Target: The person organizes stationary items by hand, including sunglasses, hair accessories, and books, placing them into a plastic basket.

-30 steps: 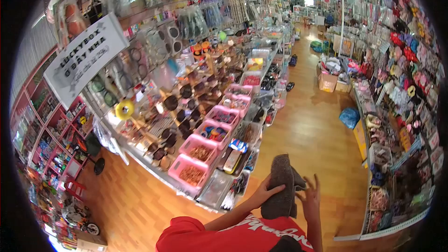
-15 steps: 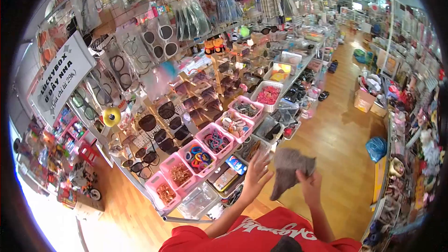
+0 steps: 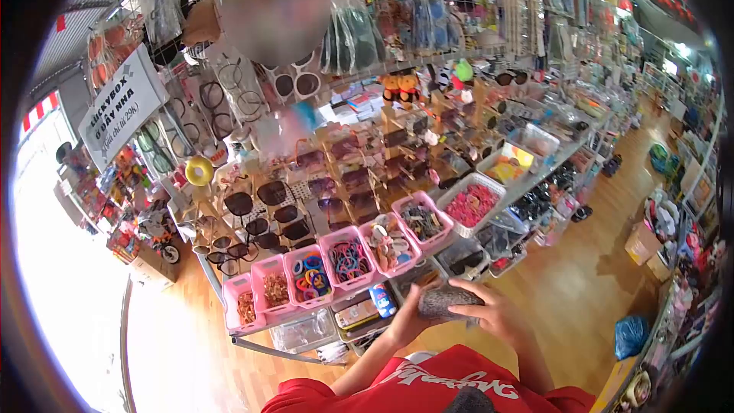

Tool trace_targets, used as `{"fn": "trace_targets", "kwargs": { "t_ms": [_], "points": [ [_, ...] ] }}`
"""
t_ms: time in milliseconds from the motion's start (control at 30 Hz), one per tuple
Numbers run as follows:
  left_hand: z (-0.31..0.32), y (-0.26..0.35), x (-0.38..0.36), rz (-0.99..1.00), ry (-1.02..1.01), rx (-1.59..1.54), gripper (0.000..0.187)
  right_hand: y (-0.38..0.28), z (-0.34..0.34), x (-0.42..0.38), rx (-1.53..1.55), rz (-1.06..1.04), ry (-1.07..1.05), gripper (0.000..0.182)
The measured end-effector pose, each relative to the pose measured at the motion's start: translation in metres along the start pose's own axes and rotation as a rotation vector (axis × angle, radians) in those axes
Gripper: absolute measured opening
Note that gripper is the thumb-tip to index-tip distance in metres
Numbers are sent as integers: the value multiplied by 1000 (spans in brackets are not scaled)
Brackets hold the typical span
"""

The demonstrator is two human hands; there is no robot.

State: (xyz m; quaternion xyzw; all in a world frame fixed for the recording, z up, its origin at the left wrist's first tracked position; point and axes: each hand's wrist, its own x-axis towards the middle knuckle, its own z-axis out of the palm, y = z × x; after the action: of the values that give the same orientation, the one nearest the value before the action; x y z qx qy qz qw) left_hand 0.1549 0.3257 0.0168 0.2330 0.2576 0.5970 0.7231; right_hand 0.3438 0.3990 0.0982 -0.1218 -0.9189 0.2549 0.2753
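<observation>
A grey cloth (image 3: 445,302), bunched into a compact rounded shape, is held between my two hands in front of my chest. My left hand (image 3: 409,323) grips its left end. On the other side, my right hand (image 3: 493,312) is wrapped over the cloth's right end, with fingers lying across its top. Just beyond the hands is a row of pink baskets; the nearest ones hold hair ties (image 3: 350,261) and hair clips (image 3: 390,246). What sort of cloth article it is cannot be made out.
Sunglasses (image 3: 287,214) stand on tiered racks behind the baskets. A white basket (image 3: 472,204) of pink items sits farther right. Below the counter lies a blue and white pack (image 3: 382,300). A blue plastic bag (image 3: 631,336) rests on the wooden floor at right.
The grey cloth hung loose from my right hand while my left hand was open beside it. Now it is bunched up and both hands hold it. The view has shifted left.
</observation>
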Motion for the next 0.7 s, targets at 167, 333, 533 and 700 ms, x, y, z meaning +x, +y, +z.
{"fn": "trace_targets", "kwargs": {
  "t_ms": [167, 333, 533, 700],
  "points": [
    [1, 22, 23, 541, 65, 536, 84, 25, -31, 34, 170, -56, -150, 50],
    [-9, 48, 39, 495, -208, 744, 92, 52, -28, 80, 431, -238, -239, 50],
    [-17, 30, -2, 179, 371, 525, 55, 70, -12, 145, 508, -338, -605, 48],
    [-10, 2, -27, 383, 669, 345, 38, 59, -74, 234, 369, -673, -324, 34]
  ]
}}
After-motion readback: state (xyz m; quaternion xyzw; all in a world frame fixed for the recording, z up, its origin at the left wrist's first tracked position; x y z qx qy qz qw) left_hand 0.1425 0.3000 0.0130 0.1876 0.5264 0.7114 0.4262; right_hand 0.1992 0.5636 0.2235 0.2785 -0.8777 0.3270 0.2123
